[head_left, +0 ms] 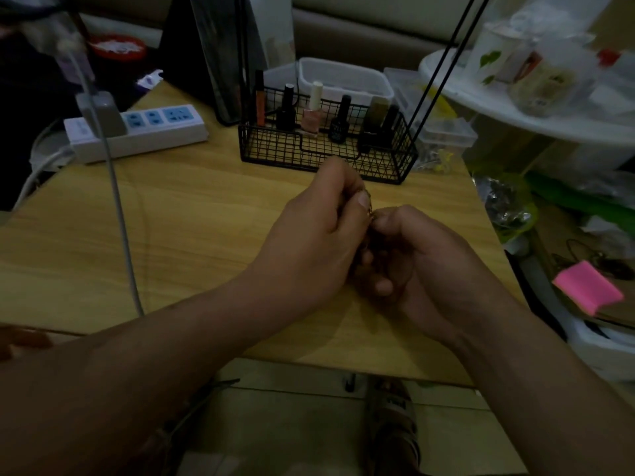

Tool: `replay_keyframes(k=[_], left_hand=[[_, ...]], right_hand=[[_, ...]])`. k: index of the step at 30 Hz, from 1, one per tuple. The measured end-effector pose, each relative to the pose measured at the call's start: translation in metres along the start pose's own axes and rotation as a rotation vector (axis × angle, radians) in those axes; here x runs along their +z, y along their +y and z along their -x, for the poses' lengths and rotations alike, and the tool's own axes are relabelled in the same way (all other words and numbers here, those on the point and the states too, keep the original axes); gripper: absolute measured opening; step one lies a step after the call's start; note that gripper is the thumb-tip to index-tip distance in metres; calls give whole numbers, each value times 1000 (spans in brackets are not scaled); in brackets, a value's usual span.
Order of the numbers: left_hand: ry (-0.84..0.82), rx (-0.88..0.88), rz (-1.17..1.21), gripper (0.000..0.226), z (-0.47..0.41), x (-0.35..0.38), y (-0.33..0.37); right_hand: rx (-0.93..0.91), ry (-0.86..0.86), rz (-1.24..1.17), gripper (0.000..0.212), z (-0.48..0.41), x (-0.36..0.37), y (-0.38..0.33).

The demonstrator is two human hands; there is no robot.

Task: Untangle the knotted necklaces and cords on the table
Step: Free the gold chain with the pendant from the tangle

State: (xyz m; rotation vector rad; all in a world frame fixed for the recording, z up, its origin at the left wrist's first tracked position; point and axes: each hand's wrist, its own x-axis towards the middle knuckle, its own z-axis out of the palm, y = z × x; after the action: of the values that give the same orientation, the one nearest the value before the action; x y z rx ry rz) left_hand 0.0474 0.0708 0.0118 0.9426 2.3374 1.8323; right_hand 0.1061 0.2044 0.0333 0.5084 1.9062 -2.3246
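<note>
Both hands meet above the middle of the wooden table [171, 235]. My left hand [319, 231] has its fingers curled and its thumb pressed against a thin golden chain [370, 209]. Only a short stretch of that chain shows between the two hands. My right hand [422, 259] is curled too, pinching the lower end of the same chain at its fingertips. The rest of the necklace is hidden inside the hands, and the dim light hides any knot.
A black wire basket [326, 156] of nail polish bottles stands just beyond the hands. A white power strip [137, 132] with a grey cable [118, 207] lies at the back left. Clear plastic boxes [443, 132] and a cluttered white stand [536, 125] sit to the right.
</note>
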Motion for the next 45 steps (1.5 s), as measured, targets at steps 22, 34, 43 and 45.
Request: replay_keyframes(k=[22,34,43,45], left_hand=[[11,-295,306,13,-9,-9,-6],[-76,-351,437,42,-12,-15,0],[-53,-409,426,28,-11,-16,3],[-63,-426,391,28,-11,-15,2]], right_hand=[[-67,231,-394,14,-6,-10,-4],[-152,186,-162,8,-3,-7,-1],[-239,144,-13,8,0,-7,-2],[-263,130,-7,8,0,-7,-2]])
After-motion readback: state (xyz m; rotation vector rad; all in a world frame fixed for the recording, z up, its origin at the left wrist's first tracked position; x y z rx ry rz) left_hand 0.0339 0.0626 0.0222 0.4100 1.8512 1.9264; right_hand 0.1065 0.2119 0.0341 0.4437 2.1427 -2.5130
